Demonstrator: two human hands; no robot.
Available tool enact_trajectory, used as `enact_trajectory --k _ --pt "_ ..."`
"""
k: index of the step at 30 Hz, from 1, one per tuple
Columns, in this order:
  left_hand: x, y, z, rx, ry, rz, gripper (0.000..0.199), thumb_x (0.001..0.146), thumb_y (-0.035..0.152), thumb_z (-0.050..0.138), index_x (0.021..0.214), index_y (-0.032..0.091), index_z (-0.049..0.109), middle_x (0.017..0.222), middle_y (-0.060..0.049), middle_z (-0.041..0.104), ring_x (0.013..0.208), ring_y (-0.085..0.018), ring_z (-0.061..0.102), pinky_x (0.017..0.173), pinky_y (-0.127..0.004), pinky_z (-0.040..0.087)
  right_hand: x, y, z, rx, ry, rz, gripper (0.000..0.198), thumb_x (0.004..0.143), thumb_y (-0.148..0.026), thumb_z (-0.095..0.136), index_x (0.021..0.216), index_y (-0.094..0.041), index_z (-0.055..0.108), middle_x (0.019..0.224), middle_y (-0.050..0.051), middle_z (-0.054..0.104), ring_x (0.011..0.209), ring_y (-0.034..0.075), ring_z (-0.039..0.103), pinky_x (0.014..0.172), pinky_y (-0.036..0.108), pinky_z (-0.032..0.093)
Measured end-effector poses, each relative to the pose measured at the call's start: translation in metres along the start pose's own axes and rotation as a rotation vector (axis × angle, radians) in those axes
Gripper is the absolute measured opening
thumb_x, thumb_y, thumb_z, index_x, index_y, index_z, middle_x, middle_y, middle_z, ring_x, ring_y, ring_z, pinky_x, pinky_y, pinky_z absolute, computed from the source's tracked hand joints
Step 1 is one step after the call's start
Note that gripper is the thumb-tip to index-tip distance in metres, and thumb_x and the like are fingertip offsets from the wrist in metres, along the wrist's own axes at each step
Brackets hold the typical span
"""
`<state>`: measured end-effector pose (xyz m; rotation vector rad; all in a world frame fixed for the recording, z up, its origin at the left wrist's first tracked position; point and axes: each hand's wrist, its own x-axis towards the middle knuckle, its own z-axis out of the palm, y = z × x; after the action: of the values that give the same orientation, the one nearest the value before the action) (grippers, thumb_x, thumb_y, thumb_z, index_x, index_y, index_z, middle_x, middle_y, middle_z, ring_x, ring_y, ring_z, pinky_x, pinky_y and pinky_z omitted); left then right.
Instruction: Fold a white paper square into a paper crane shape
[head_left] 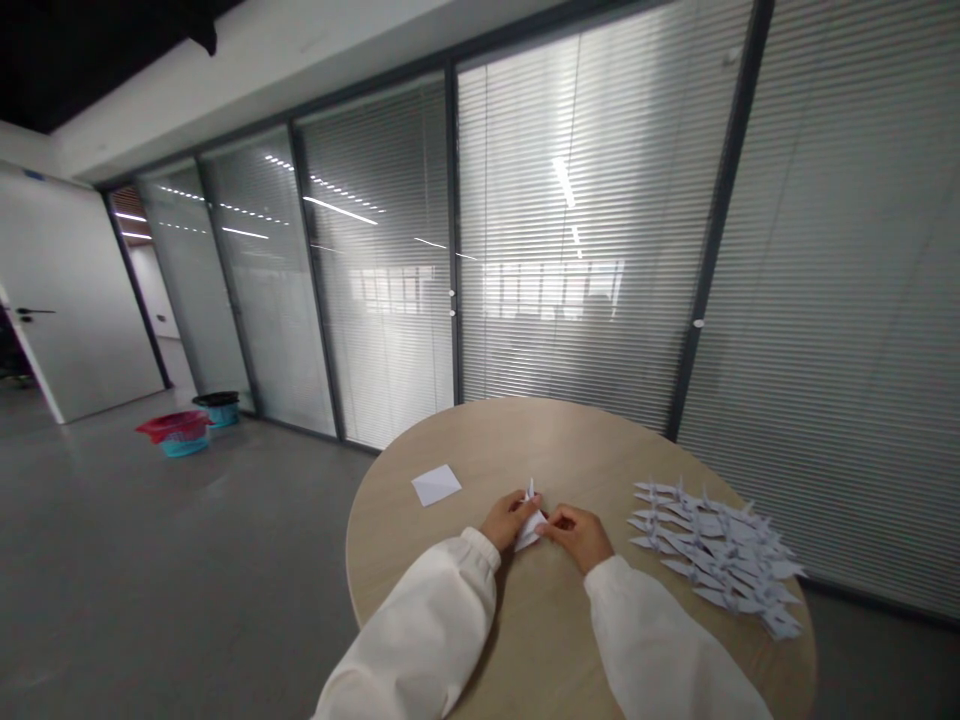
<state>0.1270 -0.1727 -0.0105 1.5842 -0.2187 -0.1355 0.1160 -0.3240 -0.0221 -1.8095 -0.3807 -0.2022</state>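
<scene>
A partly folded piece of white paper (531,528) is held between my two hands over the round wooden table, with one narrow point sticking up. My left hand (507,519) grips its left side, fingers closed on it. On the right edge, the thumb and fingertips of my right hand (576,533) pinch the same paper. Left of my hands lies a flat white paper square (436,485). Rows of folded white paper cranes (720,550) cover the table's right side, apart from my right hand.
The round table (540,430) stands near a glass partition (585,240) with blinds. On the floor at left are a blue bin with a red liner (180,435) and another with a black liner (219,408). A white door (82,290) stands beyond them.
</scene>
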Motion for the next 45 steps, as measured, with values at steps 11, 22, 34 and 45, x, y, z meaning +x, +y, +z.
enact_trajectory --k 11,22,34,45 --pt "0.001 0.005 -0.001 -0.445 0.003 -0.183 0.022 0.055 0.023 0.063 0.072 0.012 0.056 0.061 -0.001 0.056 0.056 -0.012 0.053 0.054 -0.024 0.041 0.003 -0.005 -0.016 0.095 0.215 -0.015 0.038 0.066 -0.054 0.054 0.059 -0.017 0.054 0.047 -0.003 0.050 0.047 0.012 0.045 0.048 0.023 0.036" --pt "-0.001 -0.002 -0.004 -0.377 -0.076 -0.109 0.031 0.052 0.028 0.072 0.071 0.005 0.064 0.066 -0.010 0.064 0.056 -0.015 0.057 0.057 -0.025 0.041 -0.001 -0.004 -0.014 -0.181 0.279 -0.228 0.035 0.075 -0.036 0.048 0.105 -0.020 0.055 0.090 0.007 0.056 0.079 0.018 0.055 0.063 0.029 0.047" --pt "0.011 -0.015 -0.017 -0.482 0.097 0.008 0.040 0.047 0.025 0.074 0.081 0.009 0.060 0.069 -0.006 0.064 0.058 -0.015 0.058 0.059 -0.029 0.046 0.002 0.011 -0.007 -0.345 0.024 -0.467 0.040 0.066 -0.005 0.049 0.096 -0.028 0.063 0.127 0.004 0.038 0.119 0.021 0.032 0.096 0.040 0.032" --pt "0.000 0.000 -0.008 -0.561 -0.057 -0.053 0.033 0.056 0.010 0.066 0.089 0.007 0.059 0.090 -0.014 0.064 0.080 -0.022 0.061 0.077 -0.035 0.048 0.006 0.010 -0.005 -0.076 0.124 -0.242 0.018 0.061 -0.036 0.066 0.071 -0.021 0.066 0.113 0.008 0.050 0.106 0.023 0.046 0.091 0.038 0.037"
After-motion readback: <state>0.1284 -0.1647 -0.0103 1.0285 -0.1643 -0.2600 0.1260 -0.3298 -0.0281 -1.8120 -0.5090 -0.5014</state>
